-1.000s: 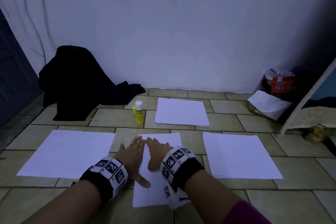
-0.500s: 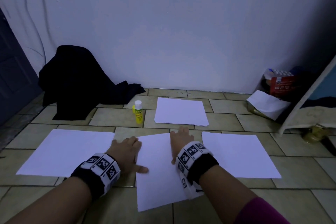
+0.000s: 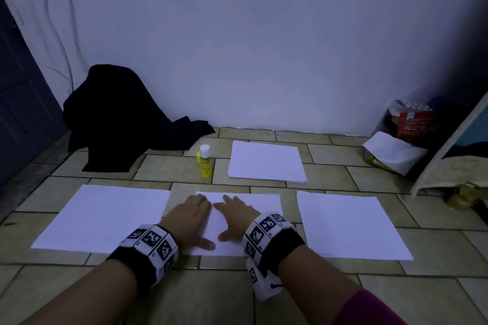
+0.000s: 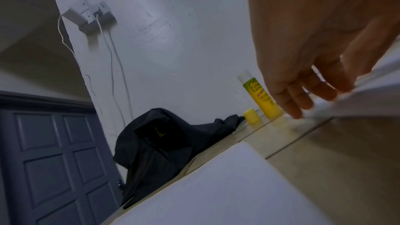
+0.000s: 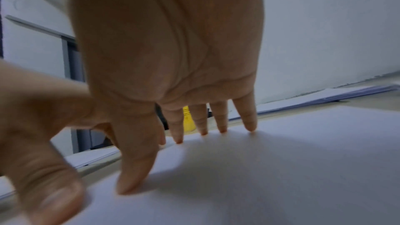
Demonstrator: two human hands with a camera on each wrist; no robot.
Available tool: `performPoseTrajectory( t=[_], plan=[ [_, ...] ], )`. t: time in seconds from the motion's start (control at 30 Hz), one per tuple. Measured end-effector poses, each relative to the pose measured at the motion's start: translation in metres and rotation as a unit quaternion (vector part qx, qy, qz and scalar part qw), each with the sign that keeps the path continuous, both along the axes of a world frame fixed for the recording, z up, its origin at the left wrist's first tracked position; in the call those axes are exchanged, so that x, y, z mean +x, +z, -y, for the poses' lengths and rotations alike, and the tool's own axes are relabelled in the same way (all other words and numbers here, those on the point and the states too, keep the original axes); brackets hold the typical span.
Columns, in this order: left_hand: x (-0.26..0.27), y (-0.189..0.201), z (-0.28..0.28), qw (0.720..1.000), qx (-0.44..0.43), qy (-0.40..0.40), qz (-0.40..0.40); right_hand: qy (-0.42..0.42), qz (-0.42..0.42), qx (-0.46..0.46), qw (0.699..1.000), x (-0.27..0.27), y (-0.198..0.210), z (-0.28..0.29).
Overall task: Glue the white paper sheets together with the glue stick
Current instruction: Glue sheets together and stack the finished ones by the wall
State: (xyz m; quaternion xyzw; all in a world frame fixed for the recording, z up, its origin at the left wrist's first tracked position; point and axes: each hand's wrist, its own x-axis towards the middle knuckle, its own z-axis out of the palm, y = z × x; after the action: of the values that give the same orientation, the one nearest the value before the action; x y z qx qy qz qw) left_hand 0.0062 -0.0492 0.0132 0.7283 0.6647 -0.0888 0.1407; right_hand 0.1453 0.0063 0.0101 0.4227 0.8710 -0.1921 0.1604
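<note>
A white paper sheet [image 3: 266, 204] lies on the tiled floor in front of me. Both hands press flat on it side by side, fingers straight: my left hand [image 3: 190, 219] on its left part, my right hand [image 3: 235, 215] just to the right. In the right wrist view the right hand's fingertips [image 5: 221, 130] touch the sheet [image 5: 281, 160]. A yellow glue stick [image 3: 205, 162] stands upright and uncapped beyond the sheet, its yellow cap [image 4: 251, 116] beside it. More white sheets lie at the left [image 3: 105, 216] and right [image 3: 348, 224], and a paper stack [image 3: 266, 161] at the back.
A dark cloth heap [image 3: 118, 119] lies against the white wall at the back left, beside a grey door [image 4: 47, 160]. Bags and packets [image 3: 404, 137] crowd the back right corner, with a leaning board [image 3: 459, 145] at the right edge.
Both hands spread apart across the middle sheet half a second ago and have come back together at its centre left. The sheet now lies straighter.
</note>
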Motion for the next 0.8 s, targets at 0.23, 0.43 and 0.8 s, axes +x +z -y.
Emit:
performPoseTrajectory(
  t=[0.23, 0.43, 0.8],
  plan=[
    [-0.020, -0.009, 0.000, 0.998, -0.064, -0.006, 0.027, 0.007, 0.067, -0.034, 0.997, 0.061, 0.006, -0.025],
    [-0.020, -0.009, -0.007, 0.996, -0.083, -0.034, 0.004, -0.011, 0.148, -0.004, 0.989, 0.094, 0.004, -0.041],
    [-0.024, -0.018, -0.013, 0.989, -0.150, -0.007, 0.000, -0.084, 0.055, -0.001, 0.995, 0.102, 0.005, -0.041]
  ],
)
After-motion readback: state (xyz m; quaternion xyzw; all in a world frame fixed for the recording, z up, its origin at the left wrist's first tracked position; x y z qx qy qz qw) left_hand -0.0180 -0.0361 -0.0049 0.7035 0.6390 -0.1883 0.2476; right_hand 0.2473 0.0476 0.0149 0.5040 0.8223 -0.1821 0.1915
